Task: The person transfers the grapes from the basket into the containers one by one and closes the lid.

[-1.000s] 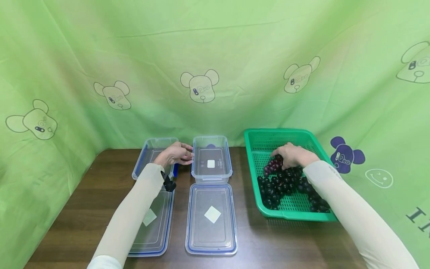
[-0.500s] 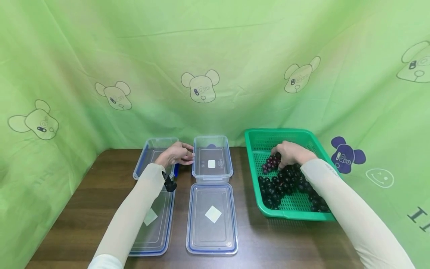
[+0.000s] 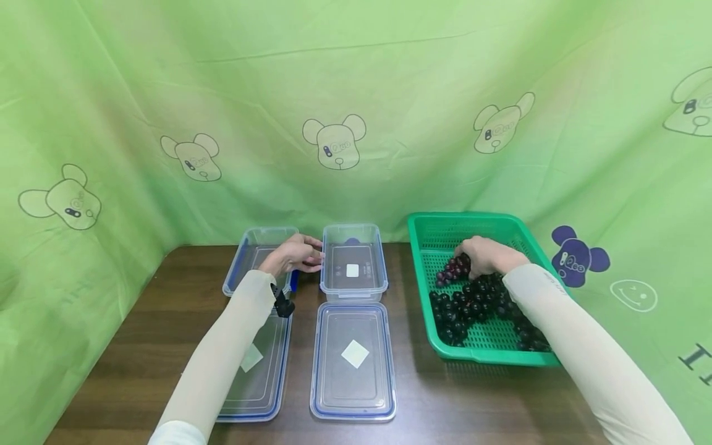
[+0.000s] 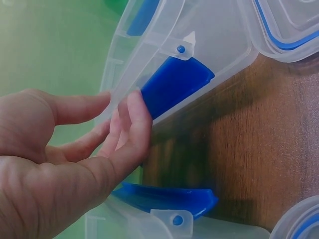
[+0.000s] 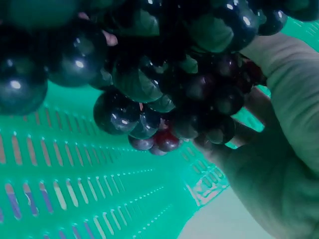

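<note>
My left hand (image 3: 296,253) is between two clear containers, its fingertips against the left side of the middle container (image 3: 353,291). The left wrist view has those fingers, slightly bent, touching a blue latch (image 4: 175,85), with the thumb near the rim. In the green basket (image 3: 418,290), my right hand (image 3: 489,254) grips the upper end of a dark red grape bunch (image 3: 453,271). Black grapes (image 3: 473,303) lie below and beside it. Up close, fingers reach around behind the grapes (image 5: 187,119), and some fingertips are hidden.
The left container (image 3: 236,266) is partly behind my left hand. Two clear lids with blue seals, the left lid (image 3: 264,389) and the middle lid (image 3: 353,395), lie in front of the containers. A green curtain (image 3: 389,185) hangs directly behind the wooden table (image 3: 133,346).
My right hand shifted slightly within the basket around the red grapes. My left hand stays beside the middle container. The whole head view has drifted a little.
</note>
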